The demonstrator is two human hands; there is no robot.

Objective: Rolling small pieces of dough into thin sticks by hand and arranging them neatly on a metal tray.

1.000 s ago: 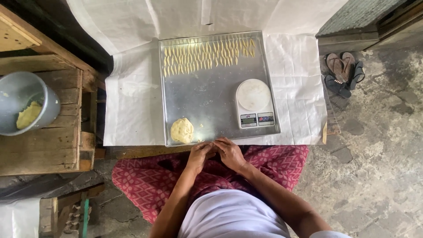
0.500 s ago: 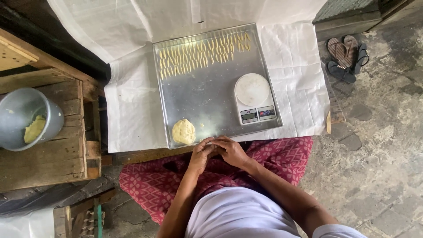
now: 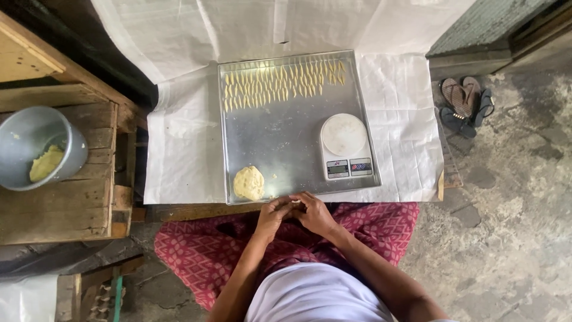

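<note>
Now, from the head camera, looking straight down: both hands meet at the near edge of the metal baking tray [image 3: 280, 137]. The left hand [image 3: 275, 213] and right hand [image 3: 314, 214] are pressed together fingertip to fingertip, pinching a small piece of dough [image 3: 294, 204] between them, only a pale sliver of it showing. By the look of it, this is the shaping step, a pinch being rolled into a little pointed piece.

Just beside the left hand, on the tray's near left corner, sits the dough lump [image 3: 249, 182], the supply. At the far edge of the tray, the shaped dough pieces [image 3: 283, 82] lie in neat rows, well apart from the hands. A white kitchen scale [image 3: 344, 146] stands on the tray's right side, its platform bare.

Next, I'd judge, the finished piece needs a long reach across the tray to sit just beside the last in the rows, without disturbing its neighbours.

Off to the left, a grey metal bowl [image 3: 18, 128] on a wooden crate [image 3: 65, 209] holds more dough. White sheeting [image 3: 185, 149] covers the counter, and sandals [image 3: 468, 101] lie on the stone floor to the right.
</note>
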